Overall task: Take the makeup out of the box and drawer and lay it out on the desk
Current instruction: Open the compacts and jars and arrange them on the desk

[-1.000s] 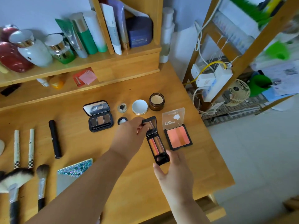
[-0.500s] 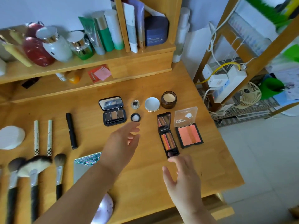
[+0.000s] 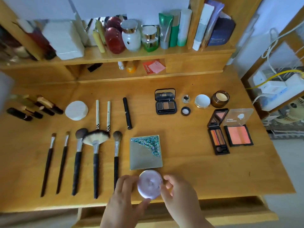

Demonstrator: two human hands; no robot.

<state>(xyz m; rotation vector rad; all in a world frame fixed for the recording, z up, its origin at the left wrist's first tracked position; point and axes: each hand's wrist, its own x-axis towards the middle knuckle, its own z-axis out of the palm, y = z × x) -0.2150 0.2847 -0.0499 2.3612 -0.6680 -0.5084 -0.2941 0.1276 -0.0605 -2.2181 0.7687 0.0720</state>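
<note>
A round lilac compact [image 3: 150, 185] lies near the desk's front edge, held between both hands. My left hand [image 3: 125, 199] curls round its left and lower rim; my right hand [image 3: 179, 193] pinches its right side. Just behind it sits a square glitter-cornered compact [image 3: 145, 153]. Several brushes [image 3: 95, 155] lie in a row to the left. On the right stand open a narrow orange palette [image 3: 218, 140], a blush compact [image 3: 238, 134] and a brown eyeshadow palette [image 3: 165, 104]. An open drawer [image 3: 164, 213] shows below the desk edge.
Lipsticks [image 3: 32, 107], a white round puff case [image 3: 76, 110], two pens [image 3: 102, 112], a black mascara tube [image 3: 127, 112] and small jars [image 3: 219, 98] lie on the desk. The shelf [image 3: 148, 53] behind holds bottles and tubes. Cables and a fan [image 3: 294, 111] are off the right side.
Both hands left the narrow orange palette and drew back to the front edge, where they now hold the lilac compact. The view turned left, showing more of the desk.
</note>
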